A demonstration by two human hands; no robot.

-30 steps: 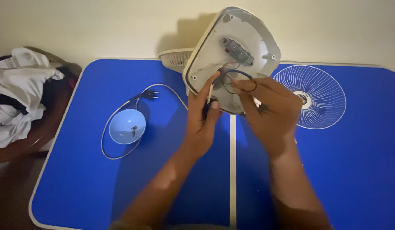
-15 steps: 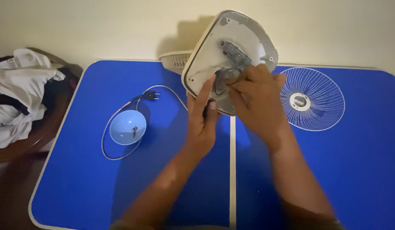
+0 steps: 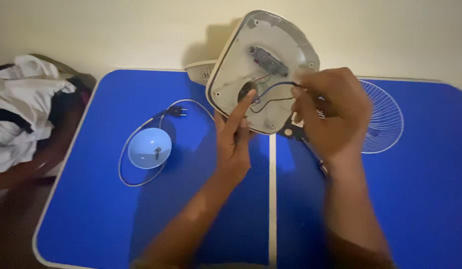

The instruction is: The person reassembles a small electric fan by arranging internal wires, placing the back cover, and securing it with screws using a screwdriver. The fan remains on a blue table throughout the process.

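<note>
A white plastic fan base (image 3: pixel 270 55) is tilted up with its hollow underside toward me, showing a small grey switch block (image 3: pixel 266 59) and thin wires (image 3: pixel 270 97). My left hand (image 3: pixel 233 142) grips the base's lower left edge, index finger stretched up to the wire hole. My right hand (image 3: pixel 330 114) pinches the dark and blue wires and holds them stretched to the right, away from the base.
Everything rests on a blue folding table (image 3: pixel 91 209). A light blue bowl (image 3: pixel 148 148) with small screws lies inside a looped power cord with plug (image 3: pixel 175 111). A white wire fan grille (image 3: pixel 383 117) lies at right, another grille (image 3: pixel 201 69) behind the base. Clothes (image 3: pixel 26 104) heap at left.
My right hand has moved from inside the base out to the right, drawing the wires taut. The base has tilted slightly left. My left hand's index finger now points up to the hole.
</note>
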